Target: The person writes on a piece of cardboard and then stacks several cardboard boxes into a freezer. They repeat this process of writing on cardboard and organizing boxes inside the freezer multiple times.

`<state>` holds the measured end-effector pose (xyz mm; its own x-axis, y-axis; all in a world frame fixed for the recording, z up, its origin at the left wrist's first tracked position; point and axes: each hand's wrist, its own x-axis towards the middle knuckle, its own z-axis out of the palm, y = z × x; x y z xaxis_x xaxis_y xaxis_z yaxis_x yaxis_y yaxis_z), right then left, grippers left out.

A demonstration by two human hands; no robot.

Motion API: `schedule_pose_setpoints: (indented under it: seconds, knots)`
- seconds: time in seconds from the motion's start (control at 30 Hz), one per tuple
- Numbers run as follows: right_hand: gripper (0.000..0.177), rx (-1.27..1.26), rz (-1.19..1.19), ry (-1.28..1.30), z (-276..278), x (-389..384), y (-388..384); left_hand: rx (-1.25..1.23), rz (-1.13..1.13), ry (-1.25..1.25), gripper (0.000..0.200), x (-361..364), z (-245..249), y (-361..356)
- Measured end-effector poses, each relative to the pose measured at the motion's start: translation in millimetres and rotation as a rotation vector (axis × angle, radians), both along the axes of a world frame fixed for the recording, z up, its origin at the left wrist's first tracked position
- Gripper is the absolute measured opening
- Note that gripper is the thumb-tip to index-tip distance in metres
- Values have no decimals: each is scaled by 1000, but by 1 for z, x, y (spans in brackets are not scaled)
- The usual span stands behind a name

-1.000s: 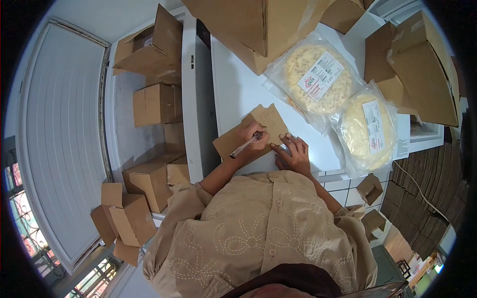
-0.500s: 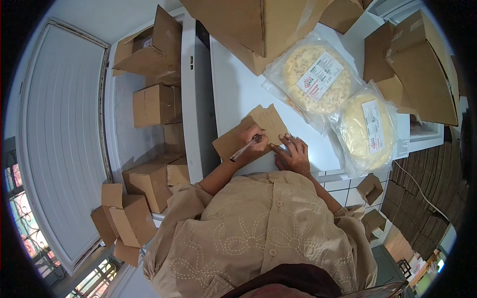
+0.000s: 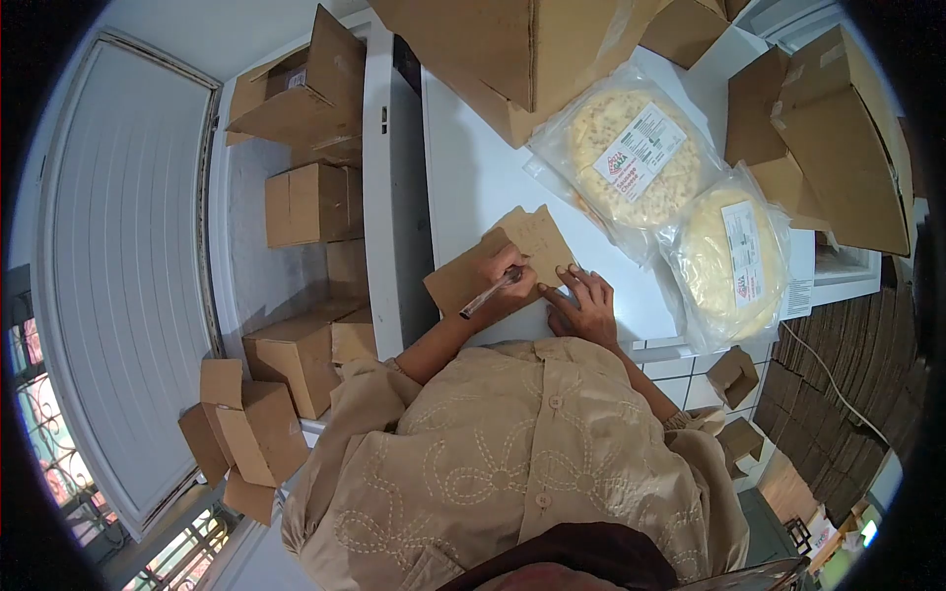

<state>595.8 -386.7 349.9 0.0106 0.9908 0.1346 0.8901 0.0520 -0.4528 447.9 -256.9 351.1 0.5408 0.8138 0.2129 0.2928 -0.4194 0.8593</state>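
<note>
My left hand (image 3: 503,281) is closed around a clear-barrelled pen (image 3: 485,295). The pen slants from the fingers down toward the wrist, its tip hard to make out beside the fingers. Under this hand lies a flat, torn-edged piece of brown cardboard (image 3: 540,239) with faint marks on it. My right hand (image 3: 588,303) rests with fingers spread, fingertips on the cardboard's right edge, holding nothing. To the right on the white surface (image 3: 463,177) are two plastic-wrapped round pizzas, one labelled Sausage Cheese (image 3: 636,148) and a paler one (image 3: 727,258).
A large open carton (image 3: 581,49) stands beyond the cardboard, and another (image 3: 838,128) at the far right. Several boxes (image 3: 307,205) sit inside the white compartment on the left. Stacked flat cardboard (image 3: 838,394) lies at the lower right.
The view has shifted very slightly. My left hand and the pen have barely moved over the cardboard; my right hand stays at its edge.
</note>
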Motion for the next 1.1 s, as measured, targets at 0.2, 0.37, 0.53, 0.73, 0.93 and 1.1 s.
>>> schedule_pose_setpoints:
  seconds: [0.2, 0.37, 0.53, 0.73, 0.93, 1.1]
  knots:
    - [49, 1, -8, 10, -3, -1, -1, -13, -47, 16, 15, -1, -5, 0]
    - [50, 3, -10, 0, -2, -1, 0, -21, -35, 2, 15, 1, -2, -1]
    - [49, 3, -7, 6, 0, -1, 0, -29, -22, -8, 14, 1, -2, -1]
    - [48, 10, -14, 5, -2, -1, -1, -34, -92, -12, 13, -3, -8, -1]
    - [50, 7, -8, 5, -1, 0, -1, -86, -64, 3, 12, -2, -1, -1]
    - [52, -13, 2, 11, 2, 1, 0, -62, -67, -9, 12, -1, 0, 0]
